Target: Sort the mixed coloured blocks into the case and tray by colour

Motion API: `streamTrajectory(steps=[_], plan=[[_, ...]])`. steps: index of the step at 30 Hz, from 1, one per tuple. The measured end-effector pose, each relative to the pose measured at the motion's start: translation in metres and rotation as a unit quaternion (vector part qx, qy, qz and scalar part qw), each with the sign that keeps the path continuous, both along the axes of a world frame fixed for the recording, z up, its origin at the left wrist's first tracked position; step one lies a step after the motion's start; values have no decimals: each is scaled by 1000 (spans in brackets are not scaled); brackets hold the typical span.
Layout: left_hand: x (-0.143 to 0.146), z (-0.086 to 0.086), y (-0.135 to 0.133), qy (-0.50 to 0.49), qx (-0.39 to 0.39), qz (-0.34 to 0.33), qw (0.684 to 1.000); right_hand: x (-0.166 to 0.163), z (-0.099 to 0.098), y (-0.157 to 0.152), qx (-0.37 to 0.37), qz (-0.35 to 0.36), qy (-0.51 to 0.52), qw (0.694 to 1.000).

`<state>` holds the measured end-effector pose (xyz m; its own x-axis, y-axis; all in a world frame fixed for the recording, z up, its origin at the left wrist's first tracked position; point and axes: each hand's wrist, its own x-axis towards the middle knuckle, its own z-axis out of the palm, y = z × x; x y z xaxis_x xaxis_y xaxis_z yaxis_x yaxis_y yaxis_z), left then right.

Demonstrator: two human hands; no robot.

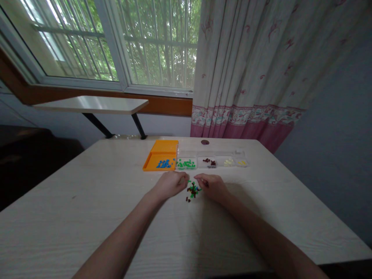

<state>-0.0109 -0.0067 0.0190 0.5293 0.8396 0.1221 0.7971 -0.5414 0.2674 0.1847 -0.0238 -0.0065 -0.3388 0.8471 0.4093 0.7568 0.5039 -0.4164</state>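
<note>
A small heap of mixed green, brown and blue beads (192, 191) lies on the pale wooden table (87, 217). My left hand (170, 183) rests just left of the heap with its fingers curled in a pinch. My right hand (211, 185) rests just right of it, fingers likewise curled together. What either pinch holds is too small to see. Beyond the hands an orange tray (167, 149) holds blue beads (164, 164). A clear divided box (221, 154) beside it holds green beads (186, 164), brown beads (209, 161), white beads (228, 162) and yellow beads (241, 163).
A small dark round object (205, 142) lies near the table's far edge. Behind the table a narrow white shelf (93, 104) juts out under a barred window (116, 42). A flowered curtain (261, 66) hangs at the right. Dark furniture (26, 155) stands at the left.
</note>
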Motion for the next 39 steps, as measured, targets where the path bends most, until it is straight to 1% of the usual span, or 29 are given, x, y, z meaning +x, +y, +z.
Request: streamTrajectory(steps=[4,9,14,17,22,29,31,34,36,39], plan=[[2,-2,0,-86,-3,27,996,-3,1,-1,1,-10,-8,1000],[7,-7,-2,-142,-21,14,989,-3,1,-1,6,-14,-5,1000],[10,-8,-2,-205,-33,12,978,-1,-2,1,32,-5,12,999],[10,-9,0,-250,-39,18,967,1,-3,2,52,-13,38,998],[13,-7,0,-295,-56,24,954,1,1,2,80,-4,57,995],[14,-7,0,-340,-46,34,939,1,2,1,85,3,59,995],[12,-6,2,-366,-31,53,929,3,2,2,71,10,53,996],[8,1,1,-419,28,81,904,7,-2,7,27,31,29,999],[6,7,-1,-441,69,85,891,9,-6,10,-2,43,5,999],[5,13,-5,-445,107,84,885,11,-12,15,-27,48,-22,998]])
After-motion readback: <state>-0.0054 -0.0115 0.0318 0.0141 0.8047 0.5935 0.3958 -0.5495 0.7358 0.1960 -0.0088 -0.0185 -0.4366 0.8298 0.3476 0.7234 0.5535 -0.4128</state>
